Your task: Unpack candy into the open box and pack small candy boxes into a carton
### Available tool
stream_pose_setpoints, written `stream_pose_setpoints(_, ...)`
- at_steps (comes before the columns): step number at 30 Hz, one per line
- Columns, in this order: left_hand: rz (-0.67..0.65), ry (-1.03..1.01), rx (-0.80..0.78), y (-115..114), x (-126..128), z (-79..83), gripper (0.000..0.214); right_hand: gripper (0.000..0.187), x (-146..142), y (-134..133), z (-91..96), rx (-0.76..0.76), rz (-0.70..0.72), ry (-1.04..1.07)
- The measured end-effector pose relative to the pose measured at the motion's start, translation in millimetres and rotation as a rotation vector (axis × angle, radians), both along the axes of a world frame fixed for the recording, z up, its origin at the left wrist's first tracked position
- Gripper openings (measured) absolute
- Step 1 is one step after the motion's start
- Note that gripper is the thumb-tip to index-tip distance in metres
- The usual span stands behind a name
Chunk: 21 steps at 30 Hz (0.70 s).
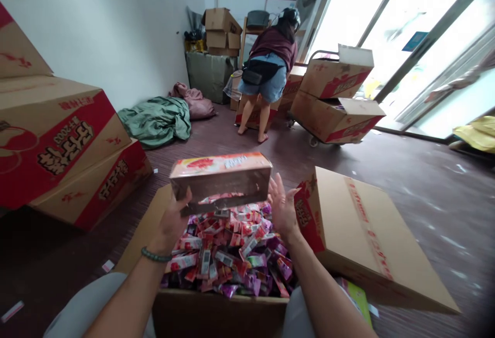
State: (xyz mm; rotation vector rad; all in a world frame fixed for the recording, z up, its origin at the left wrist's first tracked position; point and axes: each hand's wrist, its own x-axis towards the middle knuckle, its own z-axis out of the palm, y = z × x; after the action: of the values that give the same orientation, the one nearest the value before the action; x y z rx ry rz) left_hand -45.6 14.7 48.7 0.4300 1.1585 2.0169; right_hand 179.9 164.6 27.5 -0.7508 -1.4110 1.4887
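A long candy box, with a printed orange and red top and a dull brownish side, is held up over a large open carton. My left hand grips its left end, thumb on the near side. Beside the box's right end my right hand has its fingers spread; whether it touches the box I cannot tell. Inside the carton lies a heap of small wrapped candies in red, pink and purple. The carton stands between my knees.
A taped carton stands close on the right, stacked red-printed cartons on the left. Green cloth lies by the wall. Farther back, a person bends beside a trolley loaded with cartons. Glass doors are at right.
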Motion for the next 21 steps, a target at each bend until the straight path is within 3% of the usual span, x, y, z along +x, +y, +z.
stream_pose_setpoints(2,0.078,-0.034,0.044,-5,-12,7.8,0.048,0.077,4,-3,-2.3,0.099,-0.039,-0.15)
stream_pose_setpoints(4,0.138,-0.034,0.087,-12,-25,18.3,0.045,0.075,1,-16,-5.3,0.311,-0.04,-0.396)
stream_pose_setpoints(8,0.176,-0.016,0.13,-28,-40,37.1,0.05,0.074,-33,-47,-15.4,0.737,0.094,-0.78)
stream_pose_setpoints(10,0.168,-0.031,0.15,-34,-43,42.2,0.054,0.086,-55,-54,-24.7,0.768,0.116,-0.944)
stream_pose_setpoints(13,0.2,-0.058,0.142,-44,-46,45.3,0.057,0.101,-86,-58,-45.0,0.637,0.172,-1.198)
stream_pose_setpoints(17,0.259,-0.05,0.077,-62,-56,46.6,0.055,0.089,-117,-78,-74.1,0.759,0.343,-1.317)
stream_pose_setpoints(21,0.257,-0.044,0.12,-76,-67,47.4,0.058,0.077,-133,-101,-90.0,0.872,0.384,-1.326)
